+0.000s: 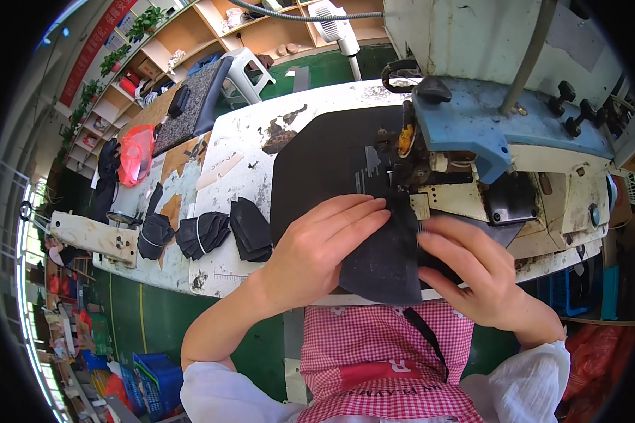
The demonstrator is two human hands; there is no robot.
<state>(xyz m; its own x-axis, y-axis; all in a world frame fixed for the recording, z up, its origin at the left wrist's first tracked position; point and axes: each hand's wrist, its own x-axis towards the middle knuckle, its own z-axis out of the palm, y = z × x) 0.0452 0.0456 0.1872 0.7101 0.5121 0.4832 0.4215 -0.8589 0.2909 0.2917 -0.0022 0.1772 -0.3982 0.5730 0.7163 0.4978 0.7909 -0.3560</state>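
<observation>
The left hand point(324, 243) rests atop the black piece point(384, 264), whose long axis points toward the machine point(466, 113); the right hand point(473, 268) curls at its right edge, grip unclear.

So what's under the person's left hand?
A dark piece shows beneath the left hand, sticking out to its right. Whatever part the hand hides, and the worktop directly below, can't be seen.

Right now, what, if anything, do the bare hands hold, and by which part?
The bare left hand covers the upper left of the black, curved, fabric-like panel; the right hand is at its right edge. Whether either pinches it cannot be told.
</observation>
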